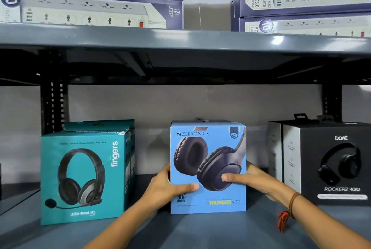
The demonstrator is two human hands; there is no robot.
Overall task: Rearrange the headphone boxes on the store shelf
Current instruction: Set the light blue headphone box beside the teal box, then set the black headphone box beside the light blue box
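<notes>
**Blue box gripped both sides, mid-shelf**

Blue Zebronics box sits on grey shelf, between teal Fingers box to its left and black boAt box to its right, gaps both sides. Left hand and right hand clamp its side walls, thumbs across the front. Advice: keep pressure even and low, slide flat, don't tip. Cardboard is smooth, printed, square-edged; probably light, walls may dent if squeezed.

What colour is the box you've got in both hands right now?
Light blue, the Zebronics box, with dark headphones printed on its front; clearest in the head view.
</notes>
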